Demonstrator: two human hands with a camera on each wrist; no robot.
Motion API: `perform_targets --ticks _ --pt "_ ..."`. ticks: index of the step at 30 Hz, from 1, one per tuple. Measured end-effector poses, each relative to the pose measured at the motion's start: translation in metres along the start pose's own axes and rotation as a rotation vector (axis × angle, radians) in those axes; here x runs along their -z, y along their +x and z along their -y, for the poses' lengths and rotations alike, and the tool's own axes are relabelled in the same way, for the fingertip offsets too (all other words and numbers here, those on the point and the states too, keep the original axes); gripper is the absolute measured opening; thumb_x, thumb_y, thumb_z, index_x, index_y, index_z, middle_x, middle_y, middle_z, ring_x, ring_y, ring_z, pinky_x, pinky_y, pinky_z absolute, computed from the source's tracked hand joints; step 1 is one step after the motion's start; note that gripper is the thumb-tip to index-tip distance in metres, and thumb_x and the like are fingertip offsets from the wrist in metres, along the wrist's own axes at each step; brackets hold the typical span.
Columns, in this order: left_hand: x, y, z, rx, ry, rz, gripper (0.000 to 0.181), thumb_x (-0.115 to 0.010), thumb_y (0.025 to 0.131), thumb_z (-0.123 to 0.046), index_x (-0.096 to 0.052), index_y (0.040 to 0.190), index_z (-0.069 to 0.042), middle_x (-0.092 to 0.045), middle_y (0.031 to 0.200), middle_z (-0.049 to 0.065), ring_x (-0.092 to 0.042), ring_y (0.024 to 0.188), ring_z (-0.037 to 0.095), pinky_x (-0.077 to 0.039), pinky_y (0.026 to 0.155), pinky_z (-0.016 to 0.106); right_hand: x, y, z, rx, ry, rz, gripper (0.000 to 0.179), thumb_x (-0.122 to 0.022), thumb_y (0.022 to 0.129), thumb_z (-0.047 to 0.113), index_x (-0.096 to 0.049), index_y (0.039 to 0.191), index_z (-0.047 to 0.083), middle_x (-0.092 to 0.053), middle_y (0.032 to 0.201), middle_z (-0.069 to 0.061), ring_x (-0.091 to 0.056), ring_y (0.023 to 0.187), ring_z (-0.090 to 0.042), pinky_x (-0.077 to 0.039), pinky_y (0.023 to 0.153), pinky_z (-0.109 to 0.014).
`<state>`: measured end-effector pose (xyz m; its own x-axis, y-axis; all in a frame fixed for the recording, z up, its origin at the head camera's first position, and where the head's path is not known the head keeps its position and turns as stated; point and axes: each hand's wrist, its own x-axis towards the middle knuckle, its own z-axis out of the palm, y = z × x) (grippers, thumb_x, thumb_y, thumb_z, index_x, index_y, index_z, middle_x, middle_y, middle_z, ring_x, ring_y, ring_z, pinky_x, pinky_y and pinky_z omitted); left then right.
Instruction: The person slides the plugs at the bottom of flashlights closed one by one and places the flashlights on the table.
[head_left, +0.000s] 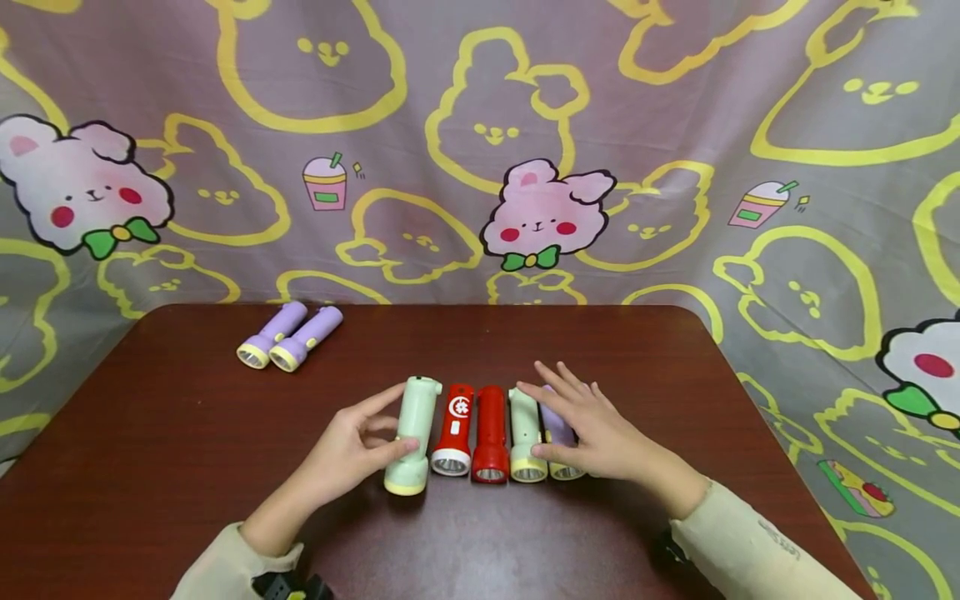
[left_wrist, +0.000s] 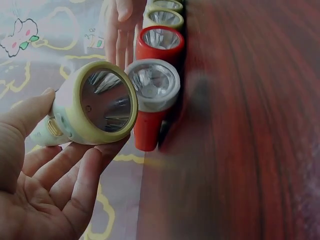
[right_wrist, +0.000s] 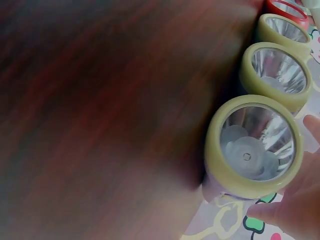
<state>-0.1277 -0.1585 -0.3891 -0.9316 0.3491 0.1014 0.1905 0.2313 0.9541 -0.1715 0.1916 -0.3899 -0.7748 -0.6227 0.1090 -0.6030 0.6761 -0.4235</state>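
My left hand (head_left: 348, 450) grips a pale green flashlight (head_left: 417, 429) between thumb and fingers; its yellow-rimmed lens (left_wrist: 107, 102) shows in the left wrist view. Beside it a row of flashlights lies lens toward me: a red one with a white rim (head_left: 452, 437), an all-red one (head_left: 491, 437), a pale green one (head_left: 527, 442) and a purple one (head_left: 558, 429). My right hand (head_left: 600, 433) is spread over the row's right end, fingers extended, partly covering the green and purple ones. In the right wrist view, a yellow-rimmed flashlight (right_wrist: 255, 145) sits nearest that hand.
Two purple flashlights with yellow rims, one left (head_left: 272, 335) and one right (head_left: 306, 338), lie side by side at the table's back left. The dark brown table (head_left: 600, 342) ends at a patterned cloth (head_left: 420, 158) hanging behind it.
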Motion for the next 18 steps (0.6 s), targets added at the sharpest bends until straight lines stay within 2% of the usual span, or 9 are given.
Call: perform_targets --ticks 18 --pt "0.009 0.012 0.014 0.094 0.045 -0.012 0.074 -0.075 0.087 -0.008 -0.037 0.149 0.005 -0.072 0.1 0.027 -0.072 0.069 0.014 -0.057 0.059 0.029 -0.006 0.003 -0.007 -0.033 -0.022 0.071 0.089 -0.067 0.08 0.067 -0.03 0.155 0.039 -0.018 0.167 -0.007 -0.014 0.152 -0.044 -0.017 0.108 -0.08"
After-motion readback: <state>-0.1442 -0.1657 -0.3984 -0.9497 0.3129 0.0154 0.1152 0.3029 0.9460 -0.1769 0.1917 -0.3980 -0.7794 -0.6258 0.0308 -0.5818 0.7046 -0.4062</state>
